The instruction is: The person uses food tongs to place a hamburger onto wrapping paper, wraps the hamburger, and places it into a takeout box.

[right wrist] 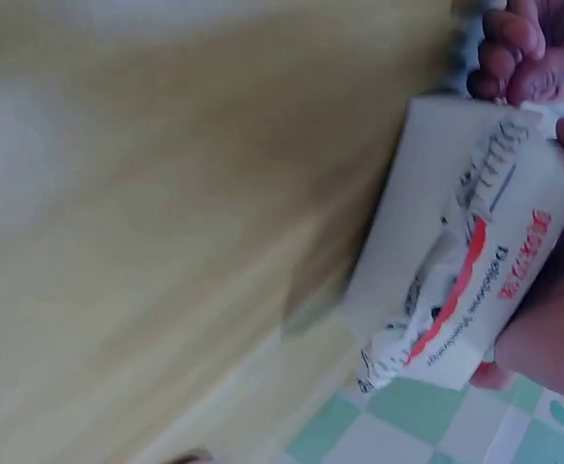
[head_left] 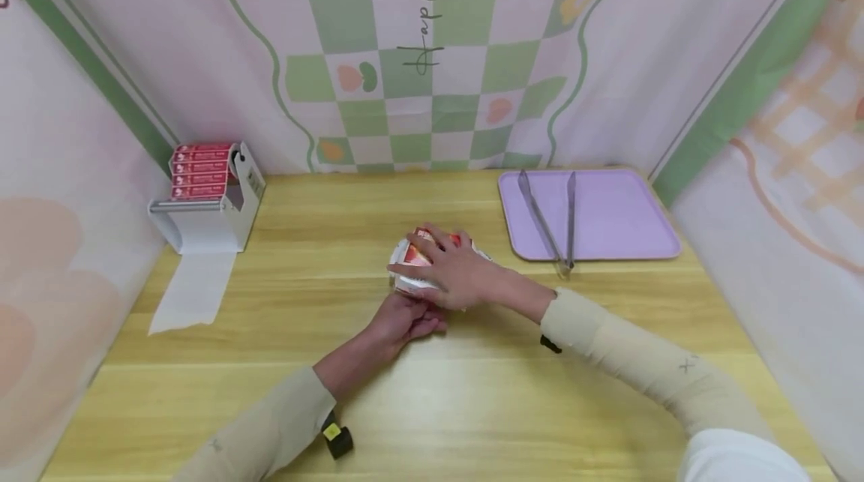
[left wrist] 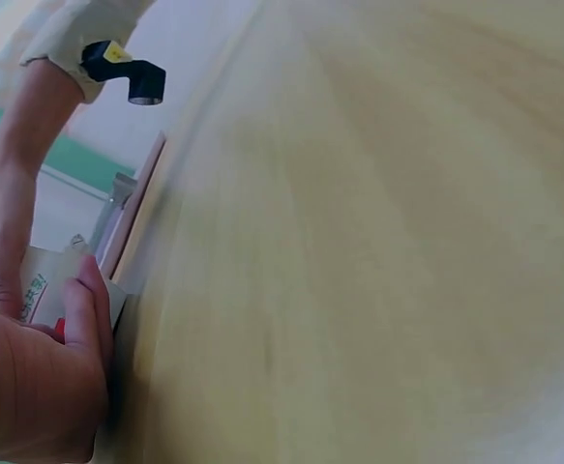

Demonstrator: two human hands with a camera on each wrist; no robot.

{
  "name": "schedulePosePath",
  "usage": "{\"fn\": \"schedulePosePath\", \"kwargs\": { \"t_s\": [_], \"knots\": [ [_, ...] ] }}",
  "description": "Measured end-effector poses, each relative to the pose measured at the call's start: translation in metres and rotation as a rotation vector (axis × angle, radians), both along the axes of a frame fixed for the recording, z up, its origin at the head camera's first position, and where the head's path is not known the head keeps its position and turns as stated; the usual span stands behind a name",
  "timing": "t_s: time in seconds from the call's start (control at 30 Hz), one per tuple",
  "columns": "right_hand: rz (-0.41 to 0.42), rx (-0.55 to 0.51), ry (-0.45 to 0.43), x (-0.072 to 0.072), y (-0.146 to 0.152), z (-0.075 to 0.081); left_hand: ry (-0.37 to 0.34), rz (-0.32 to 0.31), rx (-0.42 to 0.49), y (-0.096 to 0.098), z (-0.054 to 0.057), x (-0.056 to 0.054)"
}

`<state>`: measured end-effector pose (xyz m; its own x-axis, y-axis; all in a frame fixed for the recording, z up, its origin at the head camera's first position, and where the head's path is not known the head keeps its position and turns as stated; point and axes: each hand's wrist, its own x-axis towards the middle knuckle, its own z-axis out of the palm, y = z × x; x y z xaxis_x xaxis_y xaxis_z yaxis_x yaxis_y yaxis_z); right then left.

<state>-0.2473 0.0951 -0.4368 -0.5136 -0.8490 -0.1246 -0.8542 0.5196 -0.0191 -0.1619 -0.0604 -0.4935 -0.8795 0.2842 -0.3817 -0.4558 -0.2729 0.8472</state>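
Observation:
A white paper hamburger box (right wrist: 456,261) with red and black print lies on the wooden table; in the head view the box (head_left: 401,251) shows a red patch on top. My right hand (head_left: 459,272) spreads over its top and grips it, fingertips reaching the far side. My left hand (head_left: 398,324) is at the near left corner, its curled fingers (right wrist: 514,58) pinching there; what lies between them is hidden. In the left wrist view the left hand (left wrist: 49,377) covers much of the box (left wrist: 44,280).
A label dispenser (head_left: 253,190) with a red-printed roll (head_left: 201,171) stands at the back left, a white strip (head_left: 196,291) trailing from it. At the back right, metal tongs (head_left: 540,220) lie across a purple tray (head_left: 621,216). Printed curtains (head_left: 466,77) enclose the table.

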Motion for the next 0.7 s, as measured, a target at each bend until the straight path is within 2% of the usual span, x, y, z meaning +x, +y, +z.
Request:
{"fn": "schedulePosePath", "kwargs": {
  "t_s": [0.23, 0.57, 0.7],
  "knots": [
    [0.016, -0.029, -0.091, -0.014, 0.001, 0.012, -0.052, 0.014, -0.016, -0.002, 0.007, -0.004],
    [0.02, -0.07, -0.091, -0.016, 0.0, 0.01, -0.1, 0.047, 0.023, -0.004, 0.006, -0.006],
    [0.024, -0.079, -0.097, -0.016, 0.0, 0.01, -0.097, 0.048, 0.034, -0.004, 0.006, -0.006]
  ]
}}
